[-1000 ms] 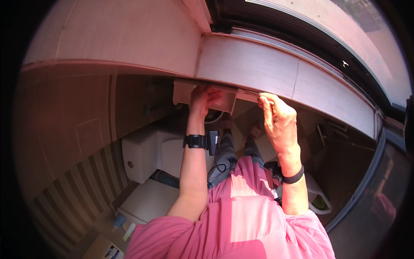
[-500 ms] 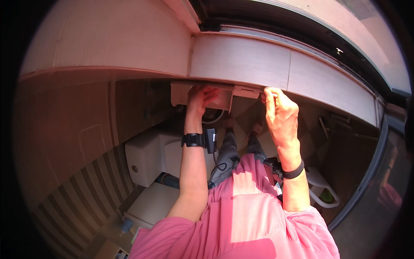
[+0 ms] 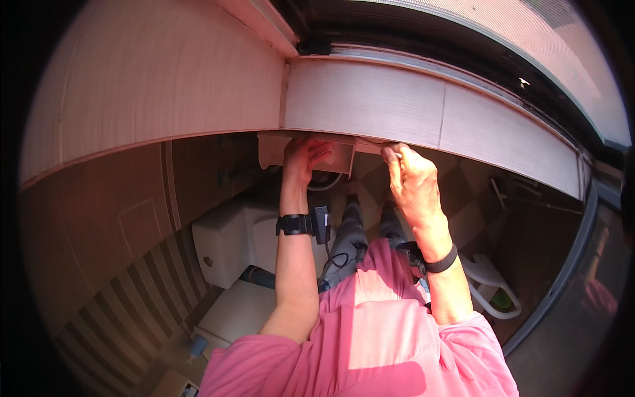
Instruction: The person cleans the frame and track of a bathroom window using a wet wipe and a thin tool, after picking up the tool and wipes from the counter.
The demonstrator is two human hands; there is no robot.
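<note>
Just under the tiled ledge sits a pale, open-sided box [image 3: 342, 157]. My left hand [image 3: 301, 162] reaches into it from the near side, its visible fingers stretched toward the right wall and nothing seen in them. A flat pale strip [image 3: 368, 146] juts from the box's right side beneath the ledge. At the strip's right end my right hand [image 3: 413, 178] is closed in a pinch, thumb against bent fingers. A tiny light-coloured bit shows at its fingertips, too small to name.
The tiled ledge [image 3: 364, 96] runs below a window with a dark frame [image 3: 423, 26]. To the left stand a white toilet [image 3: 225, 245] and a striped wall [image 3: 126, 304]. A white plastic caddy [image 3: 493, 284] is at lower right. A black device [image 3: 321, 223] hangs by my left wrist.
My right hand has slid left along the ledge, closer to the box, and now covers the strip's end. My left hand stays in the box. The whole view has shifted slightly.
</note>
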